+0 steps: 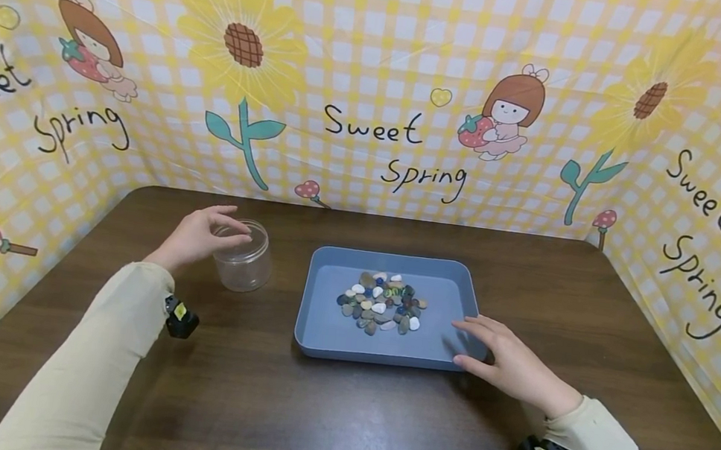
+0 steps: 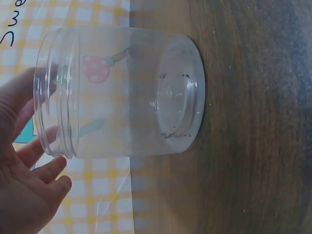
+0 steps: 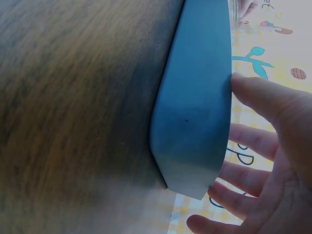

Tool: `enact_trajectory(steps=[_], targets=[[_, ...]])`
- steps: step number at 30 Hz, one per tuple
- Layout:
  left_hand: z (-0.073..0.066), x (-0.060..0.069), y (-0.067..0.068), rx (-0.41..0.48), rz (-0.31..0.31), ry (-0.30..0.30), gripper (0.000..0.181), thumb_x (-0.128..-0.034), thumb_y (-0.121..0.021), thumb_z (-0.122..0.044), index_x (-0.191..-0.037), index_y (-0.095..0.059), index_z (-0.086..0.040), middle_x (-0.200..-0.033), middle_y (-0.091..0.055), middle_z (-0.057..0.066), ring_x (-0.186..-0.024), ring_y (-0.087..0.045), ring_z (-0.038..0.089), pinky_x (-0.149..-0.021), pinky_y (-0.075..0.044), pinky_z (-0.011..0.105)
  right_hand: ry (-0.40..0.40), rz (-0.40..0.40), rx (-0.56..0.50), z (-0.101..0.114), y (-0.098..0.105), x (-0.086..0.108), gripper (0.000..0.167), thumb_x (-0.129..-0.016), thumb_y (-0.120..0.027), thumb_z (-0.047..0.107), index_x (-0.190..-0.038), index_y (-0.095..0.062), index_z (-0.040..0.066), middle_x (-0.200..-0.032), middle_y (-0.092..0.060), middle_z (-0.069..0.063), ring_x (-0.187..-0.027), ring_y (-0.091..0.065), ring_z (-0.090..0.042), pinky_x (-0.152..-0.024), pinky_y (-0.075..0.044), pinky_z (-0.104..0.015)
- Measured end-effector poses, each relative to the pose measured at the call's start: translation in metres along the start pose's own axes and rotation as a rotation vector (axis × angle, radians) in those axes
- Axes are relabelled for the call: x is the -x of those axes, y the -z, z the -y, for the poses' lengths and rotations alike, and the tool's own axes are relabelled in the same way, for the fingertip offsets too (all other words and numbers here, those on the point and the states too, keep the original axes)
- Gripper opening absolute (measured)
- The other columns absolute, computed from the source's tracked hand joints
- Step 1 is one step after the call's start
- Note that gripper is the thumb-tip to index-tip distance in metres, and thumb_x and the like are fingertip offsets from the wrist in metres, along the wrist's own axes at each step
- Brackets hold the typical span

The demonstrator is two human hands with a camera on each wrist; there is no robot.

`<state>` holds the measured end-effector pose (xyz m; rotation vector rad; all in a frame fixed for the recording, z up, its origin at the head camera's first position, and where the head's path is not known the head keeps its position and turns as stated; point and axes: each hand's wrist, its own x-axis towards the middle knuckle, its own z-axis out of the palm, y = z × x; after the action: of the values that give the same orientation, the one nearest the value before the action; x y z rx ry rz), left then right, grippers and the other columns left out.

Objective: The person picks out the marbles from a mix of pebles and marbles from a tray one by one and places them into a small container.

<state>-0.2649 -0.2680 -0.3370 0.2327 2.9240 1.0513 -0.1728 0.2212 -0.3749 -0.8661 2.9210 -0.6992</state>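
A clear jar (image 1: 244,263) stands upright without a lid on the left of the table. My left hand (image 1: 207,235) is at its mouth, the fingers loosely bent over and around the rim; in the left wrist view the jar (image 2: 131,92) looks see-through and holds nothing visible. Whether those fingers touch the rim, I cannot tell. A blue tray (image 1: 321,329) holds a heap of pebbles (image 1: 381,304), white, grey, brown and dark blue, with some green glassy pieces. Over the tray's right front corner hovers my right hand (image 1: 509,360), fingers spread and holding nothing.
All of this is on a dark brown wooden table (image 1: 337,417). A yellow checked cloth (image 1: 382,47) with flowers and printed words hangs behind and along both sides. Each wrist carries a small black camera (image 1: 182,317).
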Motion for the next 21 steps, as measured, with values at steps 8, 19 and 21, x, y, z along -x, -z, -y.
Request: enact_trajectory(steps=[8, 19, 21], targets=[[-0.0036, 0.0022, -0.0018, -0.042, -0.028, 0.005, 0.035, -0.0874, -0.065, -0.029, -0.111, -0.067, -0.002, -0.149, -0.032, 0.024, -0.138, -0.024, 0.046, -0.110, -0.024, 0.059, -0.002, 0.000, -0.005, -0.0002, -0.0007, 0.0001, 0.049, -0.087, -0.065, 0.028, -0.129, -0.054, 0.005, -0.135, -0.048, -0.025, -0.128, -0.040, -0.045, -0.100, -0.038, -0.058], [-0.0025, 0.0019, -0.0034, -0.030, -0.014, 0.011, 0.035, -0.0877, -0.065, -0.027, -0.112, -0.066, -0.002, -0.149, -0.031, 0.024, -0.137, -0.023, 0.047, -0.109, -0.023, 0.060, 0.004, -0.004, 0.000, -0.0019, -0.0016, -0.0002, 0.049, -0.087, -0.065, 0.028, -0.129, -0.055, 0.005, -0.134, -0.049, -0.025, -0.128, -0.040, -0.045, -0.100, -0.038, -0.058], [-0.0027, 0.0014, -0.0032, -0.024, -0.020, 0.011, 0.035, -0.0878, -0.064, -0.027, -0.112, -0.066, -0.002, -0.149, -0.031, 0.023, -0.138, -0.023, 0.046, -0.109, -0.024, 0.060, 0.006, -0.006, 0.000, -0.0023, -0.0018, -0.0004, 0.049, -0.087, -0.065, 0.028, -0.128, -0.055, 0.005, -0.134, -0.050, -0.025, -0.128, -0.040, -0.045, -0.100, -0.038, -0.058]])
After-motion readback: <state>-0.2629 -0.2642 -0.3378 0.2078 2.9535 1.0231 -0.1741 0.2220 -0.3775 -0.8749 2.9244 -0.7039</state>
